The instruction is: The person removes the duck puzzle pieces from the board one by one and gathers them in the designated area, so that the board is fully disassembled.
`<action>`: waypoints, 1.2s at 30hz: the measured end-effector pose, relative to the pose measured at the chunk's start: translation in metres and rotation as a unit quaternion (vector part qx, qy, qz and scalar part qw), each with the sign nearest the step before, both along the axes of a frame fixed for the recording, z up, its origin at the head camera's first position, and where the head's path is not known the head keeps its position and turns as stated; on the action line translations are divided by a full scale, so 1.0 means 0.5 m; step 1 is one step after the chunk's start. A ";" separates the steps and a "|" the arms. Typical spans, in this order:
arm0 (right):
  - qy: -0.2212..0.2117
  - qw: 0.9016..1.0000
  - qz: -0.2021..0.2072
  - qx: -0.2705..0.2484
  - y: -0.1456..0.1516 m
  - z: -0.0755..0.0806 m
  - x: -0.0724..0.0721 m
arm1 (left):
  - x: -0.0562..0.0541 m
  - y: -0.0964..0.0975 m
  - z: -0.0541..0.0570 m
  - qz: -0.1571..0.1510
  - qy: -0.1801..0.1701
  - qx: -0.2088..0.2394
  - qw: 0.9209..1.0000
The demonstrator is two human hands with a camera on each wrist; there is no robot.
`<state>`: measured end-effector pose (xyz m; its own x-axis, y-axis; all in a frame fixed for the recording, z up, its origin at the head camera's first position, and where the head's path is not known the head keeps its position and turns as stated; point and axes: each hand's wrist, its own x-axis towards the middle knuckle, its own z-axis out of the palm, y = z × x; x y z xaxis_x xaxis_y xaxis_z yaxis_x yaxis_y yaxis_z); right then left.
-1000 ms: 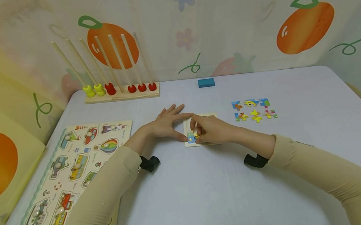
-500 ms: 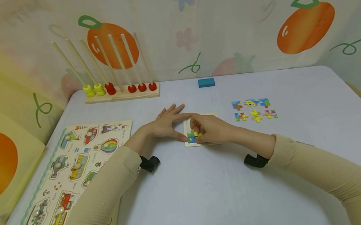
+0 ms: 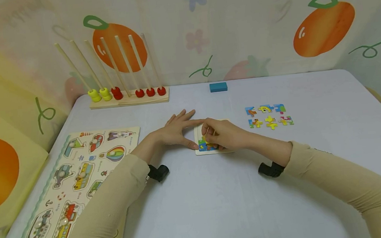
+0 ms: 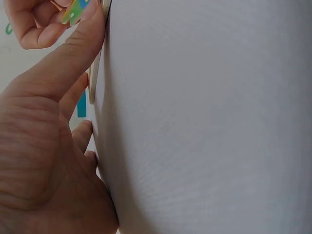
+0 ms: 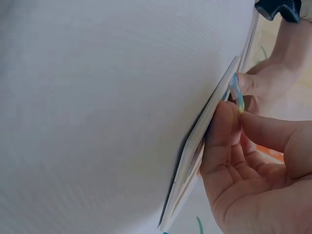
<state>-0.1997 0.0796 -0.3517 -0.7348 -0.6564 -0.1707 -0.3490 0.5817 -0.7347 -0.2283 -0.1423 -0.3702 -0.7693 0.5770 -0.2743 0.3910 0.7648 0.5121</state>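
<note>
A small pale puzzle tray (image 3: 196,137) lies flat at the middle of the table, with blue, green and yellow jigsaw picture showing in its lower left corner. My left hand (image 3: 176,133) is spread at the tray's left side, thumb and index finger stretched along its edge and the other fingers on the cloth. Over the tray, my right hand (image 3: 226,134) pinches a jigsaw piece (image 5: 237,90) between thumb and fingers. That piece stands tilted up against the tray in the right wrist view, close by the left thumb. The right hand hides most of the tray's inside.
Several loose jigsaw pieces (image 3: 270,119) lie in two rows to the right. A vehicle knob-puzzle board (image 3: 128,187) covers the left side, partly under the left sleeve. At the back stand a bead-and-peg counting frame (image 3: 115,103) and a blue block (image 3: 218,87).
My right thumb has shifted up from the tray's lower edge, and the fingers have regrouped round the piece. More picture shows along the tray's bottom. The left hand stays put.
</note>
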 end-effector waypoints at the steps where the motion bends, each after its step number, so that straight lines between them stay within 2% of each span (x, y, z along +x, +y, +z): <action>1: -0.009 1.000 -0.003 -0.002 0.001 0.000 -0.001 | 0.000 0.000 -0.001 0.000 0.000 0.000 1.000; 6: -0.032 0.999 -0.010 -0.011 0.005 0.003 -0.004 | -0.001 0.000 -0.001 -0.001 0.000 0.002 1.000; 19: -0.047 0.998 -0.030 -0.014 0.021 0.013 -0.015 | 0.002 0.001 0.005 -0.001 -0.002 -0.006 1.000; 28: -0.049 0.998 -0.038 -0.020 0.056 0.013 -0.024 | 0.003 0.002 0.008 0.007 -0.006 -0.010 1.000; 36: -0.069 0.996 -0.035 -0.042 0.094 0.016 -0.029 | 0.000 0.004 0.004 0.008 -0.005 -0.014 1.000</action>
<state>-0.2144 0.1267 -0.3439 -0.7533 -0.6199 -0.2198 -0.2017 0.5359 -0.8198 -0.2281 -0.1404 -0.3681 -0.7756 0.5570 -0.2971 0.3744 0.7848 0.4939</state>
